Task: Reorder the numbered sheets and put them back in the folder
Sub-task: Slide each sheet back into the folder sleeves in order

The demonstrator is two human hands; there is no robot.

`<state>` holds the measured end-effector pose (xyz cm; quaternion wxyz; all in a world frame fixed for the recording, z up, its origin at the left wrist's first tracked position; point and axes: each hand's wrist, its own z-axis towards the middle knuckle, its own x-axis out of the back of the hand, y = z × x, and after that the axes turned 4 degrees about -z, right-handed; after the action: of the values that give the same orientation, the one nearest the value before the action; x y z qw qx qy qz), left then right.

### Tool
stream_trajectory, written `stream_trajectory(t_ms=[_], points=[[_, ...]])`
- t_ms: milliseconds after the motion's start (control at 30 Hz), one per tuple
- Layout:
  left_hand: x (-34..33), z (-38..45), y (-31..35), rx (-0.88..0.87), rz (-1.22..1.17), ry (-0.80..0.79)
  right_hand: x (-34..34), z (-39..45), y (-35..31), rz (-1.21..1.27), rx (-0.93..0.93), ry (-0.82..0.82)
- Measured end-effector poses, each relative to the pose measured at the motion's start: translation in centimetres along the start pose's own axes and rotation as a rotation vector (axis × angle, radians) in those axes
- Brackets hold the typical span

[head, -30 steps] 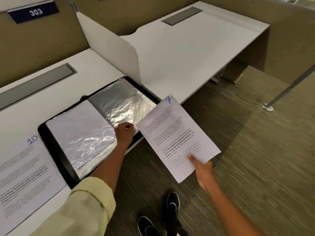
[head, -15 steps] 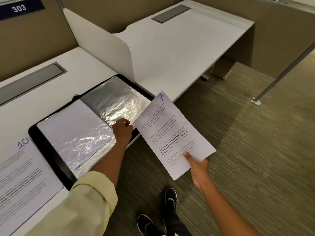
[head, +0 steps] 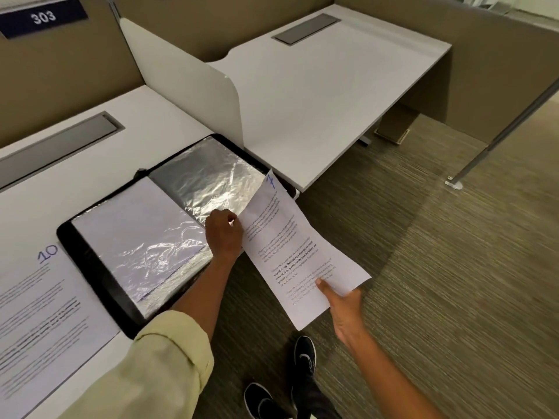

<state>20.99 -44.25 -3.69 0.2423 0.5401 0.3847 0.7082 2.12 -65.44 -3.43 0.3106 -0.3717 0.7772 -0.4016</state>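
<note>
a black folder [head: 90, 267] lies open on the white table [head: 90, 164], its clear plastic sleeves crinkled and glossy. the left hand [head: 224, 234] curls its fingers on the right sleeve's near edge, pinching it. the right hand [head: 343, 309] pinches the thin printed sheet marked 7 [head: 299, 252], whose top corner now overlaps the folder, closer than a second ago. a flat sheet marked 10 [head: 45, 313] lies left of the folder.
</note>
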Motion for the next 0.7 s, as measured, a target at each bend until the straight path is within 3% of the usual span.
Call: stream_trajectory(t_ms=[133, 467, 567, 700], points=[[-0.1, -0.3, -0.2, -0.020, 0.005, -0.050, -0.5, -0.3, -0.2, -0.027, -0.001, -0.027], [0.3, 0.7, -1.0, 0.126, -0.130, -0.198, -3.3, -0.6, -0.8, -0.162, -0.046, -0.071], [0.7, 1.0, -1.1, 0.106, -0.081, -0.233, -3.5, -0.7, -1.7, -0.156, -0.097, -0.179], [0.8, 1.3, -1.1, 0.053, -0.038, -0.274, -2.6, -0.7, -4.3, 0.114, -0.272, -0.368]])
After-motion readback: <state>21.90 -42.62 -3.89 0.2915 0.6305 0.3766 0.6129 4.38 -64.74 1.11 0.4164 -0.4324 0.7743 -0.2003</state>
